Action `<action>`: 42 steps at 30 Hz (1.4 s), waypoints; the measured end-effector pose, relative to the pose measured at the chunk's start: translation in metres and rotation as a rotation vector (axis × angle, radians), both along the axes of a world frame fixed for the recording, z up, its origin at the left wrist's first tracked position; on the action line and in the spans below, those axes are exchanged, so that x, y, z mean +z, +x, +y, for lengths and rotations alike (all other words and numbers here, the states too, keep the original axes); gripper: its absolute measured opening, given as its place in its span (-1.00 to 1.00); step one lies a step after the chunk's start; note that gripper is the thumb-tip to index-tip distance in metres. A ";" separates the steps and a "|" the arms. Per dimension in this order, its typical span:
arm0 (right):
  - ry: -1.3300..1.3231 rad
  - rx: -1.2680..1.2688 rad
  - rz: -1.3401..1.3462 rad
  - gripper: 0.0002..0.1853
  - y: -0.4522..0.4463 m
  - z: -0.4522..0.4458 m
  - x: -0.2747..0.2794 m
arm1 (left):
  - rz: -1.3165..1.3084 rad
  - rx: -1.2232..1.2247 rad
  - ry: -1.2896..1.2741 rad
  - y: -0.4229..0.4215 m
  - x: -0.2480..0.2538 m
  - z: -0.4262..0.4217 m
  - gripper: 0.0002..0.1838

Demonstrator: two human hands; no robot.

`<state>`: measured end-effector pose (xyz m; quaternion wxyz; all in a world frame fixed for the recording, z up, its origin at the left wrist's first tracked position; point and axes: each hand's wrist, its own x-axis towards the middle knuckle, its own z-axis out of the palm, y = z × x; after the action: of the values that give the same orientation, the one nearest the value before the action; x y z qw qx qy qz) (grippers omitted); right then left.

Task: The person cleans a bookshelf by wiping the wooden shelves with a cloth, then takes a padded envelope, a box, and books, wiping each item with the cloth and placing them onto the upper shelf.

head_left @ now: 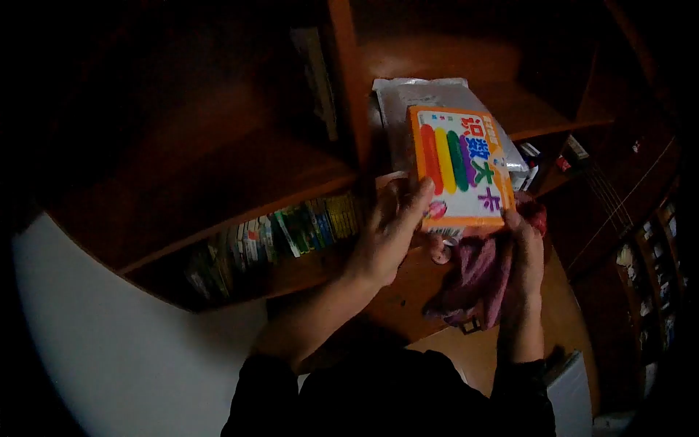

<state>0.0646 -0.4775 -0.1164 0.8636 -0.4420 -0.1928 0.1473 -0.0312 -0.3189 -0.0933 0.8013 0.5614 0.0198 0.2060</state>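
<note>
A box of flash cards, orange-edged with rainbow bars and large coloured Chinese characters, is held up and tilted between both hands. My left hand grips its lower left corner, the thumb along the side. At the lower right corner, my right hand closes on the box with the thumb at its edge. A purplish cloth hangs beside and below the right hand; whether the fingers also pinch it I cannot tell. Behind the box lies a pale plastic-wrapped package on the shelf.
A dark wooden shelf unit fills the background. Books stand in its lower left compartment. Small boxes sit on the right side. A wooden surface lies below, with a pale panel near my right arm.
</note>
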 end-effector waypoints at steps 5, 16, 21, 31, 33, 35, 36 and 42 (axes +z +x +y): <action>-0.055 -0.004 0.045 -0.65 0.033 0.016 0.015 | -0.051 -0.061 -0.012 0.022 -0.009 0.010 -0.57; -0.154 0.095 0.016 -0.65 0.054 0.015 0.012 | 0.167 0.731 1.681 0.008 -0.002 -0.002 -0.24; -0.068 0.068 0.051 -0.63 0.067 0.027 0.000 | 0.241 0.769 1.748 0.041 -0.030 0.023 -0.49; 0.109 -0.103 -0.008 -0.65 0.072 -0.017 0.014 | 0.103 0.631 1.769 0.075 -0.032 0.023 -0.84; 0.162 -0.113 0.034 -0.67 0.068 -0.023 0.017 | -0.057 0.695 1.752 0.088 -0.044 0.022 -0.86; 0.143 -0.104 0.003 -0.68 0.077 -0.010 0.018 | -0.211 0.759 1.730 0.104 -0.049 0.033 -0.87; 0.132 -0.097 -0.029 -0.68 0.069 -0.017 0.020 | -0.172 0.690 1.711 0.098 -0.044 0.022 -0.87; 0.215 -0.053 0.022 -0.67 0.065 -0.017 0.022 | -0.419 0.614 1.623 0.120 -0.052 0.010 -0.81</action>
<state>0.1299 -0.4946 -0.0942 0.9116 -0.3503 -0.1863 0.1078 0.0885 -0.3085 -0.1455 0.0536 0.8765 -0.1295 0.4606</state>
